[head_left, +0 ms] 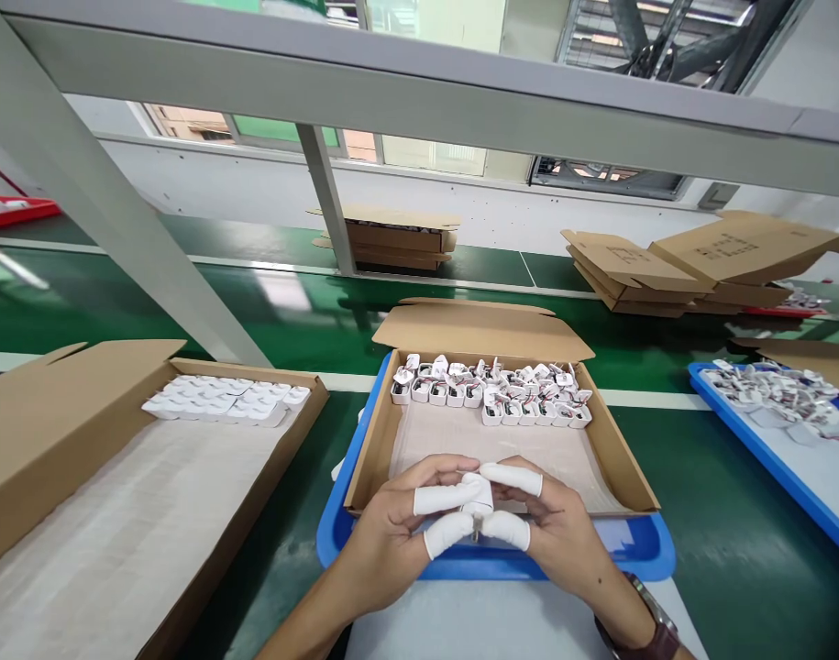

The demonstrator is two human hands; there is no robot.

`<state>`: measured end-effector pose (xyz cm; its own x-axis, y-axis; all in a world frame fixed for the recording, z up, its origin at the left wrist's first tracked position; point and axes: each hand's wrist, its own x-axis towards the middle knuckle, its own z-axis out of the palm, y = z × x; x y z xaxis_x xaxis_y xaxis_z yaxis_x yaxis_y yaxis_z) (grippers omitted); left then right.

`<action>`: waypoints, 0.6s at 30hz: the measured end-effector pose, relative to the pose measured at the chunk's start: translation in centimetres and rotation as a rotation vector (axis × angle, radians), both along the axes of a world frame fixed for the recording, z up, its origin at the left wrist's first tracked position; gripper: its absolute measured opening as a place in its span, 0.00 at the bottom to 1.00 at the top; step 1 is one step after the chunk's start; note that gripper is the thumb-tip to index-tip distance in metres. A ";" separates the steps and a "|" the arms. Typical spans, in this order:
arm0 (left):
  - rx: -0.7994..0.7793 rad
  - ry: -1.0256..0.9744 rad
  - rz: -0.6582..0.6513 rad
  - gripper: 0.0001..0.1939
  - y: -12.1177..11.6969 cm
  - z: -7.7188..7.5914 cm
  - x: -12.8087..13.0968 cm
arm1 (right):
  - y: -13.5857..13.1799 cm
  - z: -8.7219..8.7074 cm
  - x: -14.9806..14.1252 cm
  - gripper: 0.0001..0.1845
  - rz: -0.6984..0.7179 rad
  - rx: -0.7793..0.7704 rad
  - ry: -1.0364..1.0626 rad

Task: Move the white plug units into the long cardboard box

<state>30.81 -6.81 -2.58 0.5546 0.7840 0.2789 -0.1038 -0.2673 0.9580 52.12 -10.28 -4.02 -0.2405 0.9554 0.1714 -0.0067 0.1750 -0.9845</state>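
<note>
Between the fingertips of my left hand (398, 527) and my right hand (553, 518) is a small white plastic housing (478, 495). Both hands pinch it, and white finger cots cover the thumbs and index fingers. A small metal-coloured part shows at its lower end; the covered fingers hide most of the rest. My hands are above the front edge of an open cardboard box (494, 449), which sits in a blue tray (649, 550). At the back of that box stand rows of open white housings (502, 390) with wires and small parts in them.
On the left, a cardboard box (247, 486) holds rows of closed white housings (226, 399). A blue tray (756, 449) at right carries a pile of white parts (783, 394). More cardboard boxes (722, 257) lie behind. A grey metal frame (419, 82) crosses overhead, with a slanted post at left.
</note>
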 end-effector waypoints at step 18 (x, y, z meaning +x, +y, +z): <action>0.158 0.016 0.092 0.21 -0.2 -0.8 0.4 | 0.0 0.8 -0.4 0.15 0.035 -0.039 -0.030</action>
